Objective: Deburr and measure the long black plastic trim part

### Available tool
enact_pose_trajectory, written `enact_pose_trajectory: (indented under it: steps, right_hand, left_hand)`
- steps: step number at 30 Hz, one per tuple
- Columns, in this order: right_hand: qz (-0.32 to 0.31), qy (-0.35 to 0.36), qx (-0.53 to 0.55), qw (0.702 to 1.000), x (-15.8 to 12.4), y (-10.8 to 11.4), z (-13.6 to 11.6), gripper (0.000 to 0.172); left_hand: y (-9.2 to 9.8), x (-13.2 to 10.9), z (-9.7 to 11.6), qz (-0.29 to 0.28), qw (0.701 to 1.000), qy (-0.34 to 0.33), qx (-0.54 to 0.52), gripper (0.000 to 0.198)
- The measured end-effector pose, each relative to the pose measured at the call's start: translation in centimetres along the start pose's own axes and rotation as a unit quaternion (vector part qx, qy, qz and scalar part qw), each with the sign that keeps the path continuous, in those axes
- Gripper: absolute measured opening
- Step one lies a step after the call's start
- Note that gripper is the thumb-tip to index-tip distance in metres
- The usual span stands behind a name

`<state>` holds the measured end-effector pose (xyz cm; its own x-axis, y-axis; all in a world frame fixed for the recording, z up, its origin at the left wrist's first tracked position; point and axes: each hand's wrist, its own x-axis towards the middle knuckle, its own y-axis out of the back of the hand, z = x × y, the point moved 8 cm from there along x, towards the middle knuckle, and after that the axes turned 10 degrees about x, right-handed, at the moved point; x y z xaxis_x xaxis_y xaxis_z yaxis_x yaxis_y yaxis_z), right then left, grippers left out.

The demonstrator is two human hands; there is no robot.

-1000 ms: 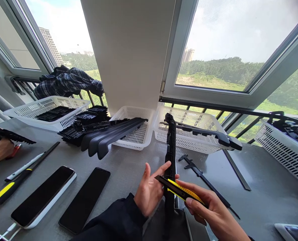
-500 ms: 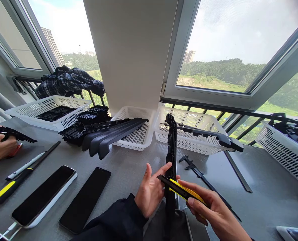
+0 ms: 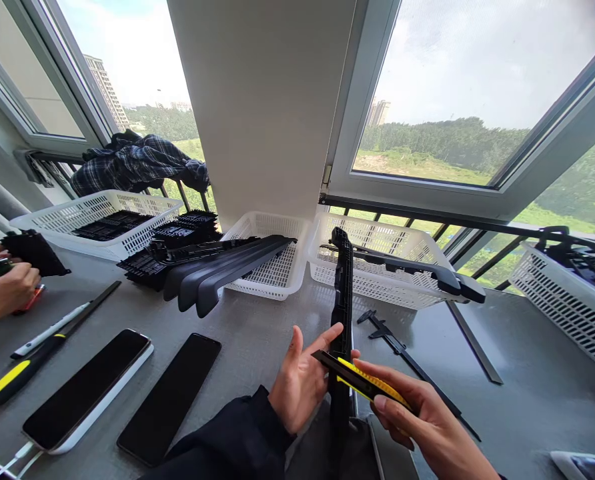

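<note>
My right hand (image 3: 417, 417) grips a yellow and black utility knife (image 3: 370, 381). The knife's dark blade end points left, in front of a long black plastic trim strip (image 3: 342, 293). That strip stands lengthwise before me, its ribbed side showing and its far end over the basket rim. My left hand (image 3: 300, 387) holds the strip from the left, palm turned up. Its thumb and index finger are stretched out, while the other fingers pass behind the strip, with a fingertip showing on the right. Whether the blade touches the strip I cannot tell.
White baskets (image 3: 262, 291) line the window side, with dark curved trim pieces (image 3: 237, 270) across one. Right lies a caliper (image 3: 402, 350); left are phones (image 3: 170, 400) and a yellow-black handled file (image 3: 47, 353). Another person's hands (image 3: 7, 287) hold a black part (image 3: 37, 253) at far left.
The other person's black part has turned, showing a broader face, and a second hand of theirs now shows. My own hands and the knife have hardly moved.
</note>
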<state>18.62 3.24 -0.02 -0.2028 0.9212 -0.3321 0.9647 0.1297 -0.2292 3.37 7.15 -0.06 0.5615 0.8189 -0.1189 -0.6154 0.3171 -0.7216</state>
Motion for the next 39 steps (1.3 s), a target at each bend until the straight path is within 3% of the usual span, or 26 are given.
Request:
enact_pose_trajectory:
  steps: [39]
  right_hand:
    - [0.013,0.034,-0.061,0.997,0.09,0.51,-0.85,0.063]
  left_hand:
    - [-0.06,0.05,-0.07,0.002,1.000,0.002,-0.005,0.098]
